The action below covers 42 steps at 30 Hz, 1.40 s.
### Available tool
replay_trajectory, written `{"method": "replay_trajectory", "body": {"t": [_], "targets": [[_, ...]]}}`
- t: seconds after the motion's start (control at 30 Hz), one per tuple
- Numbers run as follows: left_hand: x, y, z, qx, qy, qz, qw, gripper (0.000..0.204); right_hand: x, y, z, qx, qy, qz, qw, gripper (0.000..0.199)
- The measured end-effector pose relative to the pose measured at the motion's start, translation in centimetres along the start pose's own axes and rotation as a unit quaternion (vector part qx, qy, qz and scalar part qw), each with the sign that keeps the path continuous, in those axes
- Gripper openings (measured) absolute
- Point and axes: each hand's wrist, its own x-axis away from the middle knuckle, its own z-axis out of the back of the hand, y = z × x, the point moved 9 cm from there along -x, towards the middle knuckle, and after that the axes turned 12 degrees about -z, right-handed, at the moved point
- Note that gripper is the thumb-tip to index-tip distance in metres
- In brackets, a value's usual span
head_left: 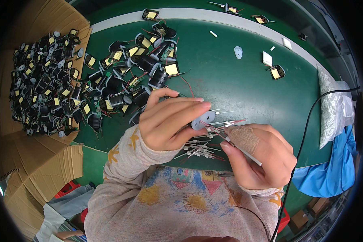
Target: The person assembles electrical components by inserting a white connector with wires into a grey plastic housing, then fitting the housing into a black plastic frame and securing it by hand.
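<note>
My left hand [169, 119] is closed around a small part whose grey rounded end cap [203, 120], with holes in it, faces my right hand. The rest of that part is hidden by my fingers. In a pinch between thumb and fingers, my right hand [264, 155] grips a slim stick-like piece [252, 156], whitish at its lower end. Its upper end meets thin red and white wires close to the cap; whether it touches the cap I cannot tell. Below and between my hands lies a pile of thin white leads [199, 150] with small white ends.
Black cylindrical assemblies [121, 82] with yellow pads and green boards are heaped at the left, beside a full cardboard box [82, 66]. A loose grey cap [238, 52] and a single assembly [276, 72] lie farther back. At right are a plastic bag of white pieces [330, 105] and a black cable [306, 129].
</note>
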Motion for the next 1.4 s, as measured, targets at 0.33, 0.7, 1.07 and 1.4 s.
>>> {"method": "replay_trajectory", "body": {"t": [0.33, 0.7, 1.07, 1.4], "targets": [[0.0, 0.2, 0.0, -0.013, 0.006, -0.009, 1.0, 0.044, 0.6, -0.3, 0.0, 0.004, 0.022, 0.034, 0.999, 0.025], [0.0, -0.2, -1.3, 0.15, -0.069, 0.023, 0.986, 0.049, -0.6, 2.6, -1.4, -0.09, -0.06, -0.095, 0.99, 0.02], [1.7, -1.3, -1.5, 0.333, 0.079, 0.111, 0.933, 0.027, 1.0, -0.9, -1.4, 0.146, 0.012, 0.114, 0.983, 0.049], [0.5, 0.3, -0.2, 0.201, 0.047, 0.05, 0.977, 0.023, -0.5, 1.3, -2.4, 0.027, -0.08, -0.003, 0.996, 0.036]]}}
